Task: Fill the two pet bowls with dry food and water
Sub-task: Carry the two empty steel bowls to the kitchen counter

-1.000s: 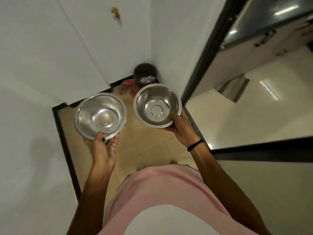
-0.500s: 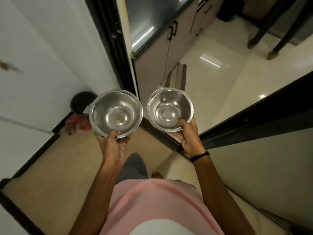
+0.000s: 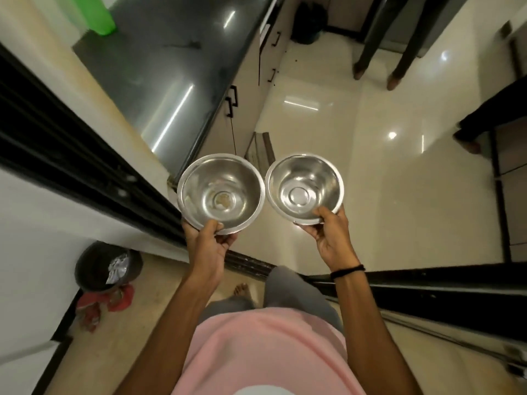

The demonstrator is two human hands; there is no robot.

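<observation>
I carry two steel pet bowls side by side in front of me, their rims almost touching. My left hand (image 3: 209, 243) grips the near rim of the larger left bowl (image 3: 199, 189), which has a few brownish crumbs at its bottom. My right hand (image 3: 330, 235) pinches the near rim of the smaller right bowl (image 3: 316, 178), which holds nothing. No dry food bag and no water source shows.
A dark glossy counter (image 3: 171, 61) with cabinet doors below runs ahead on the left, a green container (image 3: 101, 15) at its far end. Black door frame (image 3: 85, 155) on the left, black threshold (image 3: 427, 283) underfoot. A black bin (image 3: 97, 266) stands low left. Chair legs (image 3: 376, 52) stand ahead.
The view has swung right from the corner with the bin to the doorway and the kitchen beyond. Both bowls stay in my hands, now closer together.
</observation>
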